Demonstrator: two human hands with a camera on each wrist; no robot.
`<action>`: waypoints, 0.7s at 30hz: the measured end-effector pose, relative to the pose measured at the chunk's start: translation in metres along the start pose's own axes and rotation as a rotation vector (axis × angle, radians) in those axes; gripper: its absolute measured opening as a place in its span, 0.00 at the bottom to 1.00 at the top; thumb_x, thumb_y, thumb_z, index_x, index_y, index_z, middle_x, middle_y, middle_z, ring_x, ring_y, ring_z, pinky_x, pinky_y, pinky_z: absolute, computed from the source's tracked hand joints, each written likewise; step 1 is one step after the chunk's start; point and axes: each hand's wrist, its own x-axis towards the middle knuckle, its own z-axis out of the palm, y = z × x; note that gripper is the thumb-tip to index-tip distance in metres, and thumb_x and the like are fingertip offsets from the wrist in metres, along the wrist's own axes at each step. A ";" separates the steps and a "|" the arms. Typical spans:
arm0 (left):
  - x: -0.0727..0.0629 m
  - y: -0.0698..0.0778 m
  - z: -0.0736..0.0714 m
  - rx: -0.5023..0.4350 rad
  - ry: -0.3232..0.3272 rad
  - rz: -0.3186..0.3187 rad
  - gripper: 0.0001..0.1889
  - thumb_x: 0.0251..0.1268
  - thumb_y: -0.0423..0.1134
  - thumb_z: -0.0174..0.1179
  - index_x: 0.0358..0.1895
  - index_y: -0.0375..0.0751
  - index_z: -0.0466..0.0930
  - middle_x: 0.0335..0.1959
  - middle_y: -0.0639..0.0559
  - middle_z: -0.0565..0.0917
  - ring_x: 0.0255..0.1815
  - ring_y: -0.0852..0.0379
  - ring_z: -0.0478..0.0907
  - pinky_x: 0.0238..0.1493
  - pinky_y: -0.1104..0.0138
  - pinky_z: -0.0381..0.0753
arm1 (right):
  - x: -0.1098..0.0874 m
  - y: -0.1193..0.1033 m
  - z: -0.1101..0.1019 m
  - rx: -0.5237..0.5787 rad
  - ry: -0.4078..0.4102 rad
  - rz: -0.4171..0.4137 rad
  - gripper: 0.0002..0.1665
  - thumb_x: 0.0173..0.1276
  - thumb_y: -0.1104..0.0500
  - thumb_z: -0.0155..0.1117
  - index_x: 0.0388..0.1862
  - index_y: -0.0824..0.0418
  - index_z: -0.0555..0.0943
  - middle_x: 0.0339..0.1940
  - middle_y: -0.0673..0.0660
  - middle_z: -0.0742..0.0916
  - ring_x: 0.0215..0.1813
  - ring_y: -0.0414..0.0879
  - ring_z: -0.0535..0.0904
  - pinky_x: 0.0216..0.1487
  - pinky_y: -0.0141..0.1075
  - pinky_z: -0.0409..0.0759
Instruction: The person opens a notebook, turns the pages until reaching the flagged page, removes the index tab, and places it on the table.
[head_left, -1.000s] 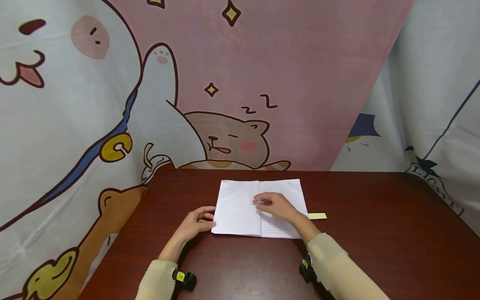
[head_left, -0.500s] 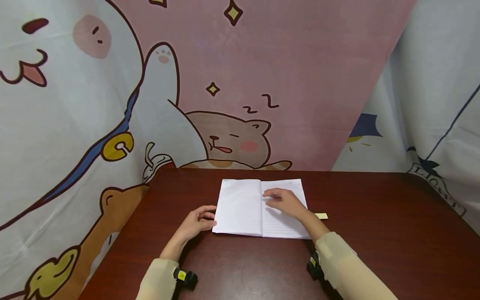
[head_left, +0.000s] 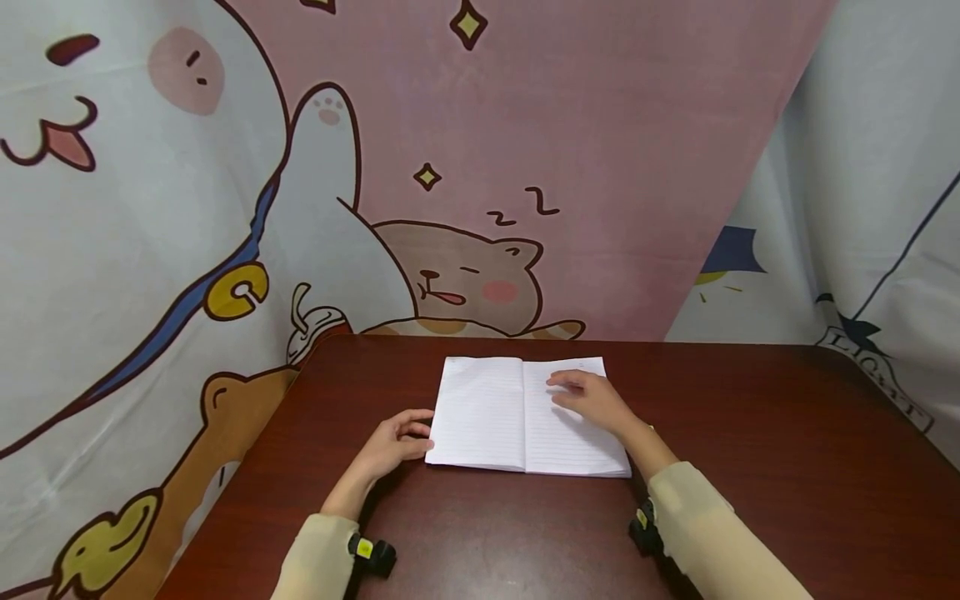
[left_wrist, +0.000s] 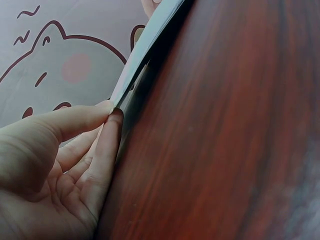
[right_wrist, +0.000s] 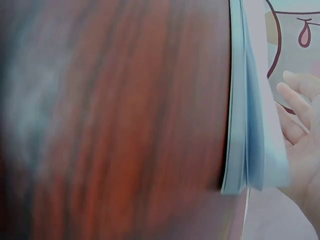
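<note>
One notebook (head_left: pixel 480 421) lies open on the table (head_left: pixel 487 537); our left hand (head_left: pixel 388 448) pinches its left edge, our right hand (head_left: pixel 596 402), loosely spread, over the right page (head_left: pixel 577 454). We're probably flattening; next calls for steady holding.

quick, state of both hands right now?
Left hand: closed, pinching the left edge of the open notebook.
Right hand: open, fingers relaxed over the right page, holding nothing.
</note>
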 end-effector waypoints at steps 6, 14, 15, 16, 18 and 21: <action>0.000 -0.001 0.000 0.004 0.002 0.002 0.27 0.64 0.33 0.66 0.66 0.34 0.72 0.48 0.37 0.81 0.41 0.58 0.80 0.47 0.63 0.86 | -0.001 0.005 -0.005 -0.026 0.019 0.019 0.17 0.64 0.65 0.69 0.52 0.68 0.84 0.56 0.66 0.86 0.62 0.62 0.80 0.64 0.53 0.76; 0.000 0.000 0.000 0.006 0.004 0.003 0.27 0.64 0.32 0.65 0.66 0.34 0.73 0.48 0.37 0.81 0.40 0.58 0.80 0.47 0.63 0.86 | -0.001 0.010 -0.008 -0.022 0.029 0.074 0.19 0.65 0.63 0.69 0.54 0.66 0.84 0.59 0.64 0.85 0.65 0.60 0.78 0.67 0.53 0.74; 0.000 0.000 0.000 0.007 0.005 0.002 0.27 0.64 0.32 0.65 0.66 0.34 0.73 0.48 0.37 0.81 0.40 0.58 0.80 0.47 0.63 0.86 | -0.001 0.010 -0.009 -0.021 0.032 0.074 0.19 0.65 0.63 0.69 0.54 0.66 0.83 0.60 0.64 0.84 0.65 0.60 0.78 0.67 0.54 0.73; 0.000 0.000 0.000 0.008 0.005 0.001 0.27 0.64 0.32 0.65 0.66 0.34 0.73 0.48 0.37 0.81 0.41 0.58 0.80 0.47 0.63 0.86 | -0.001 0.010 -0.010 -0.028 0.035 0.071 0.19 0.65 0.63 0.69 0.54 0.66 0.83 0.60 0.65 0.84 0.66 0.61 0.77 0.67 0.54 0.73; 0.000 -0.001 0.000 0.009 0.006 0.001 0.27 0.64 0.32 0.65 0.66 0.34 0.73 0.48 0.37 0.81 0.41 0.58 0.80 0.46 0.63 0.86 | -0.001 0.011 -0.011 -0.035 0.044 0.064 0.19 0.65 0.63 0.69 0.54 0.67 0.83 0.60 0.65 0.83 0.66 0.61 0.76 0.68 0.54 0.73; 0.000 -0.001 0.000 0.010 0.005 0.002 0.27 0.64 0.33 0.66 0.66 0.34 0.73 0.48 0.37 0.81 0.41 0.58 0.80 0.47 0.63 0.86 | -0.002 0.013 -0.013 -0.045 0.056 0.055 0.20 0.65 0.63 0.69 0.55 0.68 0.82 0.62 0.67 0.82 0.68 0.63 0.75 0.69 0.54 0.72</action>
